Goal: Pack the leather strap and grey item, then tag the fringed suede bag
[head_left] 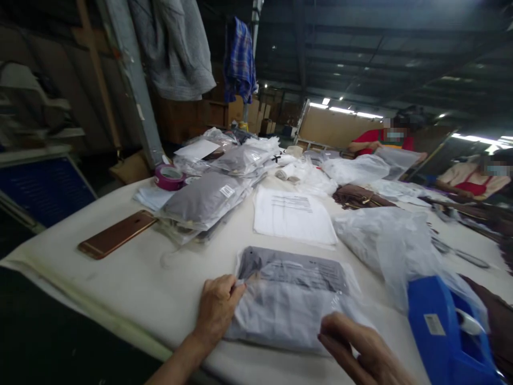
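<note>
A clear plastic bag [280, 299] with folded grey fabric inside lies flat on the table in front of me. My left hand [219, 302] is closed on the bag's left edge, with thumb and fingers pressed together. Over the lower right part of the bag, my right hand [356, 345] has its fingers curled and the thumb close to the index finger. Whether anything is between those fingertips is hidden. Behind the bag lies a stack of flat white plastic bags [294, 216] with printed text.
Left of centre are filled grey packages [204, 200], a phone [118, 234] and a purple tape roll [169, 176]. A blue tape dispenser [430, 326] stands at right, beside crumpled clear plastic [385, 240]. Scissors [460, 254] lie farther right. Two people [385, 140] work across the table.
</note>
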A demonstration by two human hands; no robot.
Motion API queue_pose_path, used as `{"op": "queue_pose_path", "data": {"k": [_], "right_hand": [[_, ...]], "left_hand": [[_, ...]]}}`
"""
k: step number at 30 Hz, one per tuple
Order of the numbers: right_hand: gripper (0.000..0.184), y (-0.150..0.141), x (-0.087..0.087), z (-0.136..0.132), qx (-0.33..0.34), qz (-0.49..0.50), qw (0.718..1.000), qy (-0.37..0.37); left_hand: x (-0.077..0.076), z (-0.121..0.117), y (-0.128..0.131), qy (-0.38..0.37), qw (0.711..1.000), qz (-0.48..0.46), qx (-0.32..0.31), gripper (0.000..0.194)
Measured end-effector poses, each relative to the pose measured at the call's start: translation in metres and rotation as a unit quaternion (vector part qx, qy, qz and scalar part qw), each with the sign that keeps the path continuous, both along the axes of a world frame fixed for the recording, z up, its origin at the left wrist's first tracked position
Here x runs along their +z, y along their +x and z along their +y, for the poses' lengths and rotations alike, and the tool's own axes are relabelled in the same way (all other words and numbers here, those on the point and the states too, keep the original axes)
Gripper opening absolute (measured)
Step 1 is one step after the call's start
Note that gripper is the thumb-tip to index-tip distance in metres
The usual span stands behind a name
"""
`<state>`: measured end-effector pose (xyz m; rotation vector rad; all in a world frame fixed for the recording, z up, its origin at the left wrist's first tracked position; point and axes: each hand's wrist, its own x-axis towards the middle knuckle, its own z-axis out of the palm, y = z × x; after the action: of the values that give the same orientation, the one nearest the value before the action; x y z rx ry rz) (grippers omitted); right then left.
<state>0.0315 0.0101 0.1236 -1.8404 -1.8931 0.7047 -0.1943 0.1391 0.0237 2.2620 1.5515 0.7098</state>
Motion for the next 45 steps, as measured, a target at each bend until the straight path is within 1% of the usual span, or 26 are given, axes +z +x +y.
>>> {"op": "queue_pose_path", "data": {"k": [2,4,7,11,14,17,21,24,27,29,30,31,33,34,35,36,37,38,39,40,42,43,44,45], "right_hand": [[0.027,-0.012,0.006,0.03,0.077,-0.024,0.997,-0.018],[0.024,-0.021,0.007,0.055,0.124,-0.046,0.991,-0.033],[0.018,-0.03,0.002,0.084,0.163,-0.082,0.982,-0.041],[0.016,-0.035,-0.004,0.11,0.186,-0.164,0.968,-0.034],[0.015,-0.036,-0.008,0.123,0.193,-0.194,0.961,-0.04],[0.015,-0.039,-0.015,0.13,0.188,-0.212,0.957,-0.053],[0.011,-0.041,-0.026,0.135,0.123,-0.242,0.96,-0.075],[0.003,-0.035,-0.029,0.139,0.069,-0.255,0.962,-0.075],[0.008,-0.021,-0.027,0.14,0.011,-0.273,0.96,-0.055],[0.005,-0.014,-0.028,0.133,-0.025,-0.288,0.957,-0.029],[0.008,-0.013,-0.031,0.126,-0.04,-0.295,0.954,-0.018],[0.012,-0.015,-0.035,0.118,-0.05,-0.297,0.954,0.006],[0.02,-0.025,-0.051,0.097,-0.042,-0.292,0.95,0.101],[0.023,-0.034,-0.061,0.087,-0.018,-0.284,0.939,0.19],[0.028,-0.043,-0.072,0.076,0.017,-0.288,0.915,0.281],[0.034,-0.054,-0.083,0.067,0.052,-0.306,0.883,0.353],[0.041,-0.064,-0.093,0.06,0.079,-0.322,0.855,0.4],[0.047,-0.072,-0.1,0.054,0.098,-0.334,0.836,0.424],[0.051,-0.079,-0.106,0.051,0.119,-0.342,0.825,0.434],[0.053,-0.082,-0.108,0.049,0.139,-0.342,0.821,0.436],[0.053,-0.079,-0.109,0.05,0.169,-0.34,0.821,0.426],[0.054,-0.073,-0.107,0.051,0.169,-0.344,0.825,0.416],[0.055,-0.065,-0.106,0.054,0.151,-0.353,0.829,0.406],[0.057,-0.054,-0.106,0.056,0.119,-0.363,0.835,0.396]], "left_hand": [[-0.002,-0.001,0.001,0.004,1.0,0.006,-0.001,0.023],[-0.003,-0.001,0.002,0.008,1.0,0.012,0.0,0.022],[-0.004,0.0,0.003,0.011,1.0,0.016,0.004,0.021],[-0.003,0.0,0.004,0.009,1.0,0.016,0.003,0.021],[-0.004,-0.001,0.004,0.023,1.0,0.01,0.003,0.02],[-0.007,-0.001,0.004,0.036,0.999,0.005,0.006,0.02],[-0.009,0.0,0.005,0.038,0.999,0.011,0.006,0.019],[-0.008,0.0,0.005,0.034,0.999,0.016,0.004,0.019],[-0.005,0.0,0.004,0.032,0.999,0.018,0.004,0.02],[-0.004,0.0,0.004,0.03,0.999,0.018,0.004,0.02],[-0.004,0.0,0.003,0.028,0.999,0.017,0.004,0.02],[-0.004,0.0,0.003,0.025,1.0,0.016,0.004,0.02],[-0.005,0.0,0.004,0.023,1.0,0.012,0.003,0.02],[-0.005,-0.001,0.004,0.023,1.0,0.011,0.002,0.019],[-0.006,-0.001,0.004,0.024,1.0,0.011,0.002,0.019],[-0.006,-0.001,0.004,0.025,1.0,0.012,0.002,0.019],[-0.007,-0.002,0.004,0.026,1.0,0.013,0.005,0.019],[-0.007,-0.002,0.004,0.027,1.0,0.014,0.007,0.019],[-0.007,-0.002,0.003,0.027,0.999,0.014,0.008,0.019],[-0.007,-0.002,0.003,0.026,1.0,0.014,0.008,0.019],[-0.005,-0.002,0.003,0.025,1.0,0.014,0.007,0.02],[-0.005,-0.002,0.003,0.025,1.0,0.016,0.006,0.02],[-0.004,-0.002,0.003,0.027,0.999,0.017,0.007,0.019],[-0.003,-0.002,0.003,0.031,0.999,0.019,0.01,0.019]]}}
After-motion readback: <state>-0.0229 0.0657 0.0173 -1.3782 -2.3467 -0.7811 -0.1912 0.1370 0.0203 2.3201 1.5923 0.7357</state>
